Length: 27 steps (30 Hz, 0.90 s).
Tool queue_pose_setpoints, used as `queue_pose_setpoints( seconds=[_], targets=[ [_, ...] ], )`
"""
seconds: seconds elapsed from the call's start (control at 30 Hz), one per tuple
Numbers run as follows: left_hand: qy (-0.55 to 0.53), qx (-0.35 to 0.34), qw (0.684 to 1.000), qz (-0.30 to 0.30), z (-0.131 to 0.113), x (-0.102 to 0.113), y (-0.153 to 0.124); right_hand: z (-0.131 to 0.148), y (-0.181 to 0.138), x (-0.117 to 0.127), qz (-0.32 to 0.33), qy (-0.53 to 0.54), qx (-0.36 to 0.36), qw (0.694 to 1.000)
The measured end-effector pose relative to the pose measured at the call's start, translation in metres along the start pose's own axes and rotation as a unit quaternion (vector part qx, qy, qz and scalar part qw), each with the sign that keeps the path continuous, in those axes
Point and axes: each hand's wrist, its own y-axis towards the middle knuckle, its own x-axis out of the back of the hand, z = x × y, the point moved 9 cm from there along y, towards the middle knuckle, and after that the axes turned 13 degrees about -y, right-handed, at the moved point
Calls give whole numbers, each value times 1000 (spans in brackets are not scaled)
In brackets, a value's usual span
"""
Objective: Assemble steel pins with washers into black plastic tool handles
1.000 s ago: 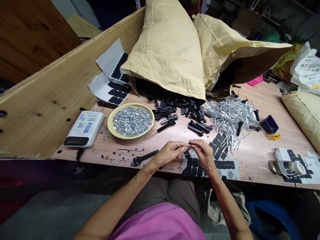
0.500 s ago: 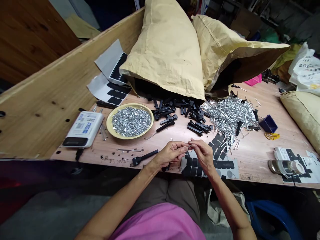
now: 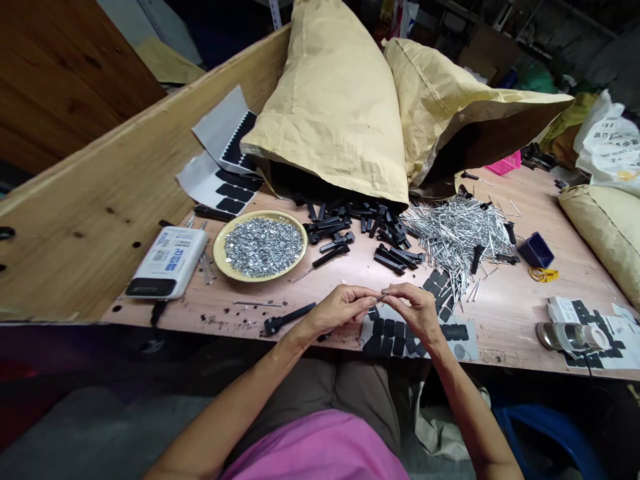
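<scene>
My left hand (image 3: 344,311) and my right hand (image 3: 416,309) meet over the table's front edge, fingertips closed in a pinch. Between them is a thin metal rod (image 3: 382,297), mostly covered by the fingers. Just beyond my left hand, a black plastic handle (image 3: 331,257) with a metal rod lies on the wood. Another black handle part (image 3: 290,319) rests by my left wrist. Beneath my right hand is a sheet of black stickers (image 3: 386,328). A heap of thin metal rods (image 3: 460,230) spreads behind it, beside loose black handles (image 3: 397,257).
A yellow bowl of small metal nuts or washers (image 3: 218,257) stands to the left, near a white box-shaped device (image 3: 167,261). Two large paper sacks (image 3: 340,100) lie across the back. To the right are a dark blue small box (image 3: 537,249) and a glass jar (image 3: 570,336).
The right hand's fingers have shifted and straightened slightly around the rod's end, and its wrist has moved a little right. The left hand keeps nearly the same place. The view has shifted slightly.
</scene>
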Motion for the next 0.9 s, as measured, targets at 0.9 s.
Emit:
queue_pose_setpoints(
  seconds=[0.9],
  targets=[
    [113, -6, 992, 47, 0, -7, -9, 31, -24, -28, 127, -316, 337, 878]
  ],
)
